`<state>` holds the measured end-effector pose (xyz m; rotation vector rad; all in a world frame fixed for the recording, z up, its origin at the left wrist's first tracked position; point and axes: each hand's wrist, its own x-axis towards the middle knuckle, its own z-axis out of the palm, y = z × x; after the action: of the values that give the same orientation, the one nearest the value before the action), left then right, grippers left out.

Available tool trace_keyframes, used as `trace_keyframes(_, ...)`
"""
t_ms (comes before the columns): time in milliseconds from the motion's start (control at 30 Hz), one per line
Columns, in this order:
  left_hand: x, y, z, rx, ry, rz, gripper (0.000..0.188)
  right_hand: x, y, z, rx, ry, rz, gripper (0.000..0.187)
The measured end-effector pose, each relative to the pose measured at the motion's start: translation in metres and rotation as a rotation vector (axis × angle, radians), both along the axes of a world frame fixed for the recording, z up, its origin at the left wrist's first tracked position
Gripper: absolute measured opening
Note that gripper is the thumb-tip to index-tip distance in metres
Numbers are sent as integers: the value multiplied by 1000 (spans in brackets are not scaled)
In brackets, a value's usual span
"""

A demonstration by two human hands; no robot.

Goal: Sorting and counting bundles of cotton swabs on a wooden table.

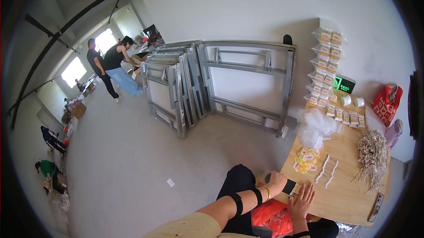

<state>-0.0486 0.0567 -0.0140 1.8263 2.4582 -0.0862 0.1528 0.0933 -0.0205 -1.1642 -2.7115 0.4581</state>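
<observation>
My left hand [276, 182] is closed in a fist at the table's near edge; what it grips, if anything, is hidden. Beside it shows a pale, rounded object with a dark centre [266, 177]. Just right of the fist lies a flat black piece [289, 187] with a small yellowish bundle of thin sticks [296, 190] by it. My right hand [303, 200] rests palm down with spread fingers, its fingertips near that bundle. Farther up the table are a wavy row of white cotton swabs [327, 171] and a heap of yellow printed cards [306, 159].
The wooden table [349, 194] also bears loose swabs [373, 158], clear plastic bags [318, 125], stacked swab packs [326, 63] and a phone [376, 207]. A red plastic bag [274, 218] hangs below its edge. Metal frames [185, 88] lean on the wall; other people work far left.
</observation>
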Motion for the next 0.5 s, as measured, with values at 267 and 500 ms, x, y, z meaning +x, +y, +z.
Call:
trace_keyframes(267,-18,-13,18,259,-402,-5,22,-38,-9,2,-16,59,31,85)
trace_keyframes(500,-17,-19,17,213,-449,57,25,-40,-17,-7,-6,39,20,78)
